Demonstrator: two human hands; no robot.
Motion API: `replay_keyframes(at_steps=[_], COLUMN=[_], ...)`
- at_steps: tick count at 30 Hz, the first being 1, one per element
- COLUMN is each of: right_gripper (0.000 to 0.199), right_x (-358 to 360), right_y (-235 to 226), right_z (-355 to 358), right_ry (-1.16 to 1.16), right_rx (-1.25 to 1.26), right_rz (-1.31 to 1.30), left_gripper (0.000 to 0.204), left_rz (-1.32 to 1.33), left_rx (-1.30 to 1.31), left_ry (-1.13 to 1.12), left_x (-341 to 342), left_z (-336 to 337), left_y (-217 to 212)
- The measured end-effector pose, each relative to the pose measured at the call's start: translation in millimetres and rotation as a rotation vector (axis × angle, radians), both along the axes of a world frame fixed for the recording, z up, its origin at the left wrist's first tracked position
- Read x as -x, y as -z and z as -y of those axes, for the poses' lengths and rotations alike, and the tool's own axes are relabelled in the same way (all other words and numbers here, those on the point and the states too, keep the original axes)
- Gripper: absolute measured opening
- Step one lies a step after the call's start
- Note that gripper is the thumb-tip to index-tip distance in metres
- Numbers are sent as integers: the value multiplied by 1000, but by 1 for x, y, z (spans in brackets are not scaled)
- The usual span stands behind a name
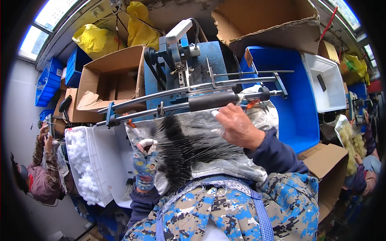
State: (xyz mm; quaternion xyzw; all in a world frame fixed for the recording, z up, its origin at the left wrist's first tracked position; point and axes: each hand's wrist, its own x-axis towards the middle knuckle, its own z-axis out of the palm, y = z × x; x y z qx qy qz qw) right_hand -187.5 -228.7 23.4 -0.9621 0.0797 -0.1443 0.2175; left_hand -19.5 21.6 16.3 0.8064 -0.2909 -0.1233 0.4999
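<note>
Workshop clutter surrounds us, with cartons and yellow sacks [94, 38] crowding the walls and, at far left, another person [45, 182] at work apart from us. On our right we see a deep blue bin [295, 124], placed, we judge, within easy reach. Ahead stands a blue-based machine [213, 58], its metal rods [169, 93] crossing before it, probably to bring their fittings near the hands. Below, we find a greyish sheet [266, 120] over the lap, apparently spread to support loose pieces and shield the clothing. A white tub [120, 156] sits close on our left, likely for short reaches. Black bristles [175, 154] lie fanned on the sheet between the hands, thin stems stretching rightward, perhaps so that the right hand [239, 126] can get at them. That hand hangs just below a dark roller [213, 100], fingers bent, tips close together; whether they pinch a stem, we cannot tell. Beside the bristles, the left hand [145, 160] curls its fingers inward, maybe to steady the bundle; we cannot tell if they grip anything. Small orange clips [130, 123] seem to keep the sheet raised.
</note>
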Motion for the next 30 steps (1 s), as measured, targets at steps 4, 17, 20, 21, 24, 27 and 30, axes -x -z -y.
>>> replay_keyframes(at_steps=[4,17,20,21,24,27,30], right_gripper=[41,33,26,25,15,14,14], right_x=[12,24,-24,-33,-46,-42,-43], right_y=[59,14,-9,-7,-23,-41,-67], right_z=[-26,-29,-47,-54,-51,-4,43], right_ry=[-124,-152,-105,-91,-67,-29,109], right_rx=[155,-193,-1049,-1208,-1479,-1283,-1039], right_rz=[-140,-5,185,327,459,528,325], left_gripper=[14,17,19,19,22,32,60], left_rz=[-237,-445,-220,-28,-131,226,680], left_rx=[76,229,96,88,76,-214,-678], left_ry=[163,118,445,565,446,464,538], left_x=[4,-6,3,4,4,-16,-49], left_z=[15,16,46,53,52,40,3], left_y=[-5,-13,-20,-18,-15,-8,43])
